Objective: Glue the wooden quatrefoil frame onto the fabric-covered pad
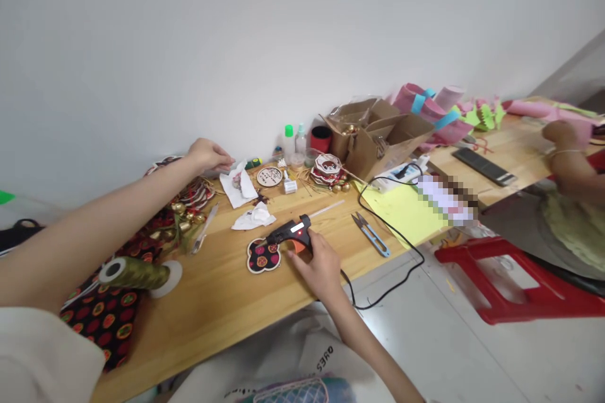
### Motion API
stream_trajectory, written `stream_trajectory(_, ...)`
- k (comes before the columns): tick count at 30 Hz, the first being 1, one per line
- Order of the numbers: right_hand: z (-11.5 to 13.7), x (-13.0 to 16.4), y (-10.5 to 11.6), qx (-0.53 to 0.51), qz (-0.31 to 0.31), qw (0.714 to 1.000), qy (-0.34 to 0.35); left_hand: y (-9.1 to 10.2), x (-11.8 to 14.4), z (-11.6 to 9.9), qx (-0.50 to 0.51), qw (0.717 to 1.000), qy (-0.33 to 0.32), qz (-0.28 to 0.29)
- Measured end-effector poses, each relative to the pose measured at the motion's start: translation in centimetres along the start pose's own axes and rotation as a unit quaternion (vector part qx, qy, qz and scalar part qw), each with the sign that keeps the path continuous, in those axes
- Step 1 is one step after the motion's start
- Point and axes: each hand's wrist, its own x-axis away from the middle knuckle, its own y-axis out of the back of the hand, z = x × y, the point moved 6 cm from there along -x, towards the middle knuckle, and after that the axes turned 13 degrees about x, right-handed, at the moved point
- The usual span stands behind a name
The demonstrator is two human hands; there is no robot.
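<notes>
My right hand (321, 264) grips a black hot glue gun (293, 228), its small red light lit. The gun's nozzle is over the upper edge of a four-lobed piece (263, 257) covered in black fabric with a red and orange print and a pale border. My left hand (211, 155) is stretched out near the wall with fingers drawn together. What they hold, if anything, is too small to make out. Just beside those fingertips is a white paper sheet (237, 186) with dark bits on it. A crumpled white tissue (254, 217) lies nearer the glue gun.
Blue thread snips (371, 235) and yellow paper (401, 208) lie right of the gun, near its black cord (418, 250). At left are a spool of olive thread (137, 272) and patterned fabric (111, 321). Cardboard boxes (385, 145) stand behind. Another person's arm (570, 160) is far right.
</notes>
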Motion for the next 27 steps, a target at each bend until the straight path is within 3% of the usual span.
stream_trajectory(5, 0.0, -0.1, 0.0, -0.001, 0.010, 1.000, -0.004, -0.9, -1.0, 0.0, -0.120, 0.993, 0.011, 0.009)
stream_trajectory(10, 0.0, 0.0, 0.0, -0.002, 0.017, 1.000, -0.007, -0.8, -0.3, -0.8, -0.219, 0.976, -0.004, 0.005)
stream_trajectory(18, -0.2, 0.0, -0.2, -0.013, -0.003, 1.000, -0.003, -0.9, 1.3, -2.4, -0.368, 0.926, -0.072, -0.038)
stream_trajectory(22, -0.4, 0.1, -0.3, -0.010, -0.002, 1.000, -0.011, -0.4, 5.0, -5.0, -0.416, 0.890, -0.163, -0.088)
stream_trajectory(27, -0.5, 0.1, -0.2, -0.009, -0.005, 1.000, -0.010, 0.5, 12.8, -7.8, -0.453, 0.836, -0.279, -0.132)
